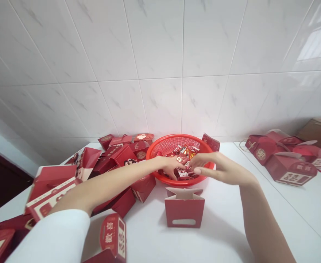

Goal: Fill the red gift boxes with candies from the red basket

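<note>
White fabric sleeve [53, 235] nearest, my left fingers [173, 162] touched red-wrapped packets [182, 174], grip unclear; right fingers [204, 157] hung apart. One red cardboard box [184, 210] stood open; red gabled boxes [286, 166] looked closed.

Bright, softly shadowed, with window glare at upper right.

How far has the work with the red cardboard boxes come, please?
Partway, I think. Seemingly done: the closed red cardboard boxes at right, though their contents are hidden. In hand: left hand and right hand reach among wrapped packets in the round red plastic basket. Probably remaining: the open-topped red cardboard box before the basket, and open boxes in the pile at left.
</note>
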Motion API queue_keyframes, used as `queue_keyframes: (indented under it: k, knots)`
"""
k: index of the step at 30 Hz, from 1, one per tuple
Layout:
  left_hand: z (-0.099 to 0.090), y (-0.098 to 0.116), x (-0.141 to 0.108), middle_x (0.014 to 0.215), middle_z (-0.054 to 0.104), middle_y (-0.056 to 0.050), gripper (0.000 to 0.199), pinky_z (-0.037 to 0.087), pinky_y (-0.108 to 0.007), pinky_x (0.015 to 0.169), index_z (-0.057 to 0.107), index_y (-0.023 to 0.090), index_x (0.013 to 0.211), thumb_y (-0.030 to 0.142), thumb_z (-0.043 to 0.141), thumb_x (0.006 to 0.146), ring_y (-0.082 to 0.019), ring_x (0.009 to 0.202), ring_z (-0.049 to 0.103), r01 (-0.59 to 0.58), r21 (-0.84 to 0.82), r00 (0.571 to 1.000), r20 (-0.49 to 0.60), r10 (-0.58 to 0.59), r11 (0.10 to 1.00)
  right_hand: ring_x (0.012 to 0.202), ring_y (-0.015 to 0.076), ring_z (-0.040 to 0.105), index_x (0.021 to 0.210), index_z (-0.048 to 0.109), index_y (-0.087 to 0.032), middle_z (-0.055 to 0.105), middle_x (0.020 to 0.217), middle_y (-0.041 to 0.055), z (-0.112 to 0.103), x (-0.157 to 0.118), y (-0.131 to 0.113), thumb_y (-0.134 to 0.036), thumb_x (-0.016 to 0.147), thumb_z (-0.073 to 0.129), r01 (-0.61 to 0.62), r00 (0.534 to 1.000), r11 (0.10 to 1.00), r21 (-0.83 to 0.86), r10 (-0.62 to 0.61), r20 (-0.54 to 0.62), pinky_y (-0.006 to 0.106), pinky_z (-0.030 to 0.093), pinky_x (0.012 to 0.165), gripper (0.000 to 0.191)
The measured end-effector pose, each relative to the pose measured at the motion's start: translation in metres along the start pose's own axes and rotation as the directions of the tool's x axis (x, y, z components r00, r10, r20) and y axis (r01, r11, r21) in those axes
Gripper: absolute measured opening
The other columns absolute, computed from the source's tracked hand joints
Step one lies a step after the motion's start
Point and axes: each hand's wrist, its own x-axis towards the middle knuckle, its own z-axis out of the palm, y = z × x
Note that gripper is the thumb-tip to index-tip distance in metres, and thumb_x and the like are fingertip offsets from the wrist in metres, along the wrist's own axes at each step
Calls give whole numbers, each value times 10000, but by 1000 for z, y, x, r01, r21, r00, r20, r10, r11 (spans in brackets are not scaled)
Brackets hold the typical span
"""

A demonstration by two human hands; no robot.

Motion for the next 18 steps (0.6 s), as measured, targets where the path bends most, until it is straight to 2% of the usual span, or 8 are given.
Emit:
queue_keyframes:
  k: [2, 3, 6, 8, 10, 13, 16, 18]
  knots:
    - [8, 0, 7, 1258, 653, -81, 686, 506, -357, 893, 642, 301, 1324, 317, 822, 663, -299, 1081, 617, -30, -13, 999, -14, 30, 999, 896, 206, 691, 1019, 703, -205, 746, 988, 67, -4, 8, 9, -464, 942, 576, 0, 995, 999, 44, 4, -102, 310, 547, 787, 299]
    - [10, -1, 8, 1151, 698, -67, 613, 511, -337, 863, 669, 288, 1291, 312, 802, 693, -276, 1021, 636, -58, -38, 998, -11, 57, 998, 882, 205, 695, 997, 703, -198, 745, 977, 68, -5, 13, 16, -461, 934, 585, -2, 991, 998, 62, 10, -133, 312, 551, 781, 295]
    - [7, -5, 4, 748, 707, -3, 369, 490, -264, 674, 744, 258, 1157, 253, 699, 791, -181, 686, 627, -98, -162, 994, 22, 103, 982, 868, 211, 699, 966, 701, -187, 741, 957, 66, -2, 29, 39, -461, 904, 618, -21, 985, 994, 107, 38, -167, 332, 558, 787, 292]
    - [1, -9, -3, 620, 653, 28, 231, 441, -237, 597, 779, 230, 1006, 236, 684, 796, -138, 562, 561, -94, -226, 995, -35, 89, 970, 859, 219, 694, 953, 705, -187, 739, 940, 66, 3, 39, 54, -462, 889, 627, -39, 981, 994, 104, 58, -184, 349, 555, 785, 293]
    - [-5, -14, -9, 558, 602, 39, 112, 401, -226, 565, 755, 184, 794, 288, 717, 779, -116, 526, 518, -67, -273, 988, -151, 26, 960, 811, 219, 679, 923, 708, -187, 729, 889, 62, 10, 47, 66, -473, 886, 614, -73, 975, 995, 73, 87, -203, 357, 544, 753, 303]
    - [-11, -21, -14, 557, 583, 32, 315, 388, -229, 547, 665, 151, 672, 441, 740, 769, -115, 527, 519, -78, -433, 957, -285, -55, 898, 782, 216, 667, 930, 698, -196, 718, 863, 53, 20, 56, 77, -491, 873, 624, -110, 968, 987, 117, 133, -213, 345, 528, 714, 309]
    - [-11, -23, -14, 628, 621, 21, 421, 417, -240, 526, 659, 143, 789, 550, 755, 739, -126, 529, 549, -166, -656, 929, -354, -106, 737, 855, 221, 690, 1039, 672, -222, 731, 965, 49, 30, 63, 84, -470, 815, 708, -90, 956, 945, 315, 170, -239, 328, 538, 725, 337]
    - [-8, -21, -11, 667, 644, 13, 476, 446, -251, 526, 658, 139, 862, 564, 792, 694, -133, 535, 573, -206, -748, 916, -374, -143, 631, 833, 222, 700, 1056, 672, -220, 739, 961, 48, 35, 67, 89, -467, 762, 756, -80, 941, 885, 458, 219, -258, 326, 548, 700, 393]
